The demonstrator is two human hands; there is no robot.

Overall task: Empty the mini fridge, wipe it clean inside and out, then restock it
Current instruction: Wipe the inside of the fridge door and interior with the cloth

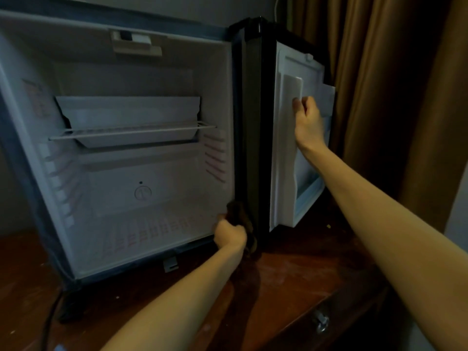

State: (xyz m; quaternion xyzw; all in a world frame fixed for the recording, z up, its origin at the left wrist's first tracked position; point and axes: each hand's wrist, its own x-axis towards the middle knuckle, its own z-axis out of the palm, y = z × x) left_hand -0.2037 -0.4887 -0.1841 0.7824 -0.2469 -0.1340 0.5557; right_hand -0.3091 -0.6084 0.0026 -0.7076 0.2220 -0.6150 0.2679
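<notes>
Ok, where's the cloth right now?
Head view, centre: the dark cloth is gripped in the left hand at the lower right front corner of the fridge.

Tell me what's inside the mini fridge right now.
Inside the mini fridge only a wire shelf and a white tray at the back show; no food or bottles. The dark cloth covers the lower right front corner, so that spot is unseen.

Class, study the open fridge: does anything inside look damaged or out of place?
The white tray behind the wire shelf has a jagged left edge, as if chipped; nothing else stands out.
</notes>
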